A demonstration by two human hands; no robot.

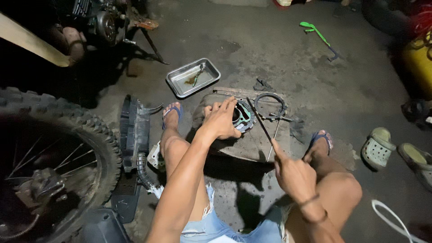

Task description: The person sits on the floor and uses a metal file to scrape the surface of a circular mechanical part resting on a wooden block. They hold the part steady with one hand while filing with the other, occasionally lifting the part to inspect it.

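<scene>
The left hand (221, 119) presses down, fingers curled over the metal engine cylinder (243, 116) on the board (252, 146). The right hand (292, 173), nearer the knees, pinches a thin blade (259, 120) angled toward it. Best keep that cylinder pinned and strokes shallow.

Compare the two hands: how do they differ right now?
The left hand lies palm down, clamping the cylinder on the mat; the right hand is raised, pinching a thin rod. The left reaches farther forward; the right stays near the knee. Both are bare.
</scene>
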